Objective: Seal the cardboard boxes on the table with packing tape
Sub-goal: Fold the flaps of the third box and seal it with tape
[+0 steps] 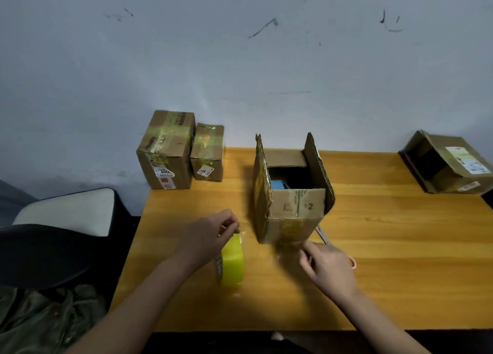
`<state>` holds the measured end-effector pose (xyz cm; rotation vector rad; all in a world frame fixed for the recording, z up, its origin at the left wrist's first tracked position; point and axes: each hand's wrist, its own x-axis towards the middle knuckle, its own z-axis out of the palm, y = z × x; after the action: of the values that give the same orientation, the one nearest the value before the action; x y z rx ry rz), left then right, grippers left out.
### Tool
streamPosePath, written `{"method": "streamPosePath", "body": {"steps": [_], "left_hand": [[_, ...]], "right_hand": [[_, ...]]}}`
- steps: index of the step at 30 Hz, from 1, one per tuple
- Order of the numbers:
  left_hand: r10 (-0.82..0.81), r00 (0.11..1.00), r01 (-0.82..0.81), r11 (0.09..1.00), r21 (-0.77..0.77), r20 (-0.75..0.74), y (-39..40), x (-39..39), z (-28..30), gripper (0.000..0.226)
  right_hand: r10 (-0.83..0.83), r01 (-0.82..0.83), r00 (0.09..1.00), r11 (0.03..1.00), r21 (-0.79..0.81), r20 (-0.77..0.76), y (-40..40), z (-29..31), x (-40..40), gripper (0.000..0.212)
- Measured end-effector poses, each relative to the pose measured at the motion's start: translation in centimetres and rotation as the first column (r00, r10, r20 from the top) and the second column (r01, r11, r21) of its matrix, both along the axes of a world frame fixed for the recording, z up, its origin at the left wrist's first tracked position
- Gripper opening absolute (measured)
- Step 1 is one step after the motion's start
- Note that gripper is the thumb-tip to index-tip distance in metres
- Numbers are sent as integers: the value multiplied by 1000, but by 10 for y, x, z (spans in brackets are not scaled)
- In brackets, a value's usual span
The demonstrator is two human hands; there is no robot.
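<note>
I count one yellow tape roll [232, 260] nearest me, my left hand [205, 237] pinching its top; my right hand [326, 264] pinches a clear strip just before the one open box [290, 191], scissors [324, 236] beside it. Beyond: two taped boxes [170, 151], one box on its side [448, 164]

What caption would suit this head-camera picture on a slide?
Left hand holds a yellow tape roll while the right hand reaches toward an open cardboard box.
</note>
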<state>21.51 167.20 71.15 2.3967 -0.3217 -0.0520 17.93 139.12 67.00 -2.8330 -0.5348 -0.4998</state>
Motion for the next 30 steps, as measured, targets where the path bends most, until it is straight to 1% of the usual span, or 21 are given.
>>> {"method": "streamPosePath", "body": {"steps": [1, 2, 3, 4, 6, 8, 11, 13, 16, 17, 20, 22, 24, 26, 30], "left_hand": [[4, 1000, -5, 1000, 13, 14, -2, -2, 1, 8], [7, 1000, -7, 1000, 5, 12, -5, -3, 0, 9], [10, 1000, -10, 1000, -29, -3, -7, -4, 0, 10], [13, 1000, -15, 998, -65, -25, -10, -5, -1, 11], [28, 999, -32, 994, -101, -38, -14, -8, -1, 13], [44, 999, -47, 995, -89, -28, -18, -11, -2, 15], [85, 996, -86, 994, -61, -12, -21, -13, -3, 16], [102, 995, -103, 994, -37, -16, -22, -13, -3, 15], [90, 996, -90, 996, -5, -14, -25, -12, -1, 12], [84, 996, -84, 996, 2, -11, -26, -12, 0, 11], [73, 997, -73, 997, 0, 0, -28, -12, 1, 11], [62, 998, -62, 998, -3, -2, -27, -11, 1, 12], [58, 998, -58, 998, -7, -8, -23, -10, 0, 13], [60, 998, -60, 998, -7, -11, -18, -8, -1, 16], [46, 999, -46, 999, -11, -3, -10, -6, -1, 17]], "right_hand": [[-98, 90, 991, 993, -79, -95, -11, -11, -1, 24], [-211, 173, 955, 967, -186, -208, -22, -20, 0, 25], [-301, 213, 903, 934, -287, -306, -33, -29, 3, 24], [-363, 239, 853, 910, -339, -374, -45, -38, 6, 24], [-457, 326, 769, 882, -341, -447, -61, -52, 14, 30], [-546, 424, 707, 836, -348, -450, -76, -63, 20, 33], [-628, 481, 561, 777, -406, -539, -91, -77, 25, 37], [-617, 517, 510, 777, -360, -599, -97, -87, 25, 41], [-615, 542, 518, 774, -328, -594, -97, -94, 26, 42], [-623, 550, 501, 765, -334, -601, -96, -93, 26, 44], [-628, 591, 404, 734, -334, -666, -90, -85, 24, 44], [-602, 609, 385, 735, -298, -700, -92, -81, 21, 42], [-550, 603, 383, 758, -251, -742, -99, -76, 15, 40], [-474, 575, 399, 796, -187, -785, -108, -73, 4, 34], [-331, 572, 496, 820, 15, -802, -119, -68, -30, 21]]}}
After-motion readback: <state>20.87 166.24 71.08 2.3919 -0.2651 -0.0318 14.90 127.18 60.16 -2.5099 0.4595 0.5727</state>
